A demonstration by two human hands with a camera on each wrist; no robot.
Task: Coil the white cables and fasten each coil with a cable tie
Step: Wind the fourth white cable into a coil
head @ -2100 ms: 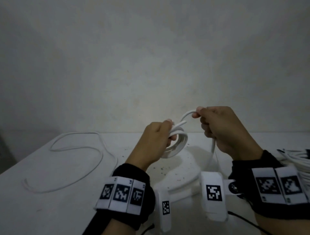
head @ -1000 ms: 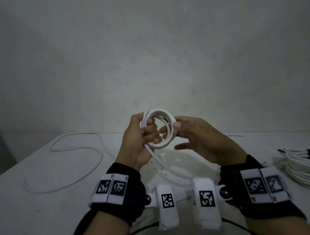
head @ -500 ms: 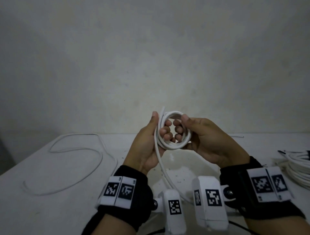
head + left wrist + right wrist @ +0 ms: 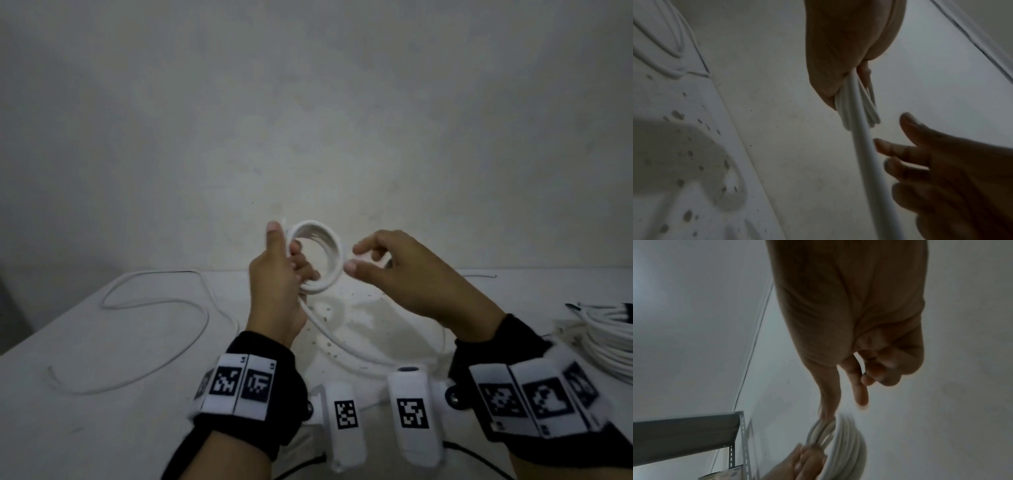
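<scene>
A white cable coil [image 4: 337, 255] is held upright above the table. My left hand [image 4: 286, 240] grips its left side, thumb up along the loops and fingers through the ring. In the left wrist view the coil [image 4: 859, 107] is pinched under the left hand [image 4: 840, 48]. The cable's tail [image 4: 337, 341] drops from the coil to the table at the right. My right hand [image 4: 354, 256] hovers just right of the coil with loosely bent fingers [image 4: 920, 155], holding nothing. The right wrist view shows the coil [image 4: 844, 444] beyond the right hand's fingertips [image 4: 861, 395].
A loose white cable [image 4: 154, 301] snakes over the white table [image 4: 102, 428] at the left. A bundle of white cables [image 4: 609, 342] lies at the right edge. A thin strand [image 4: 479, 275] lies at the back right. A grey metal shelf [image 4: 684, 434] stands against the wall.
My right hand has let go of the coil and drawn back a little to the right. The left hand keeps its grip, and the coil now faces me more openly.
</scene>
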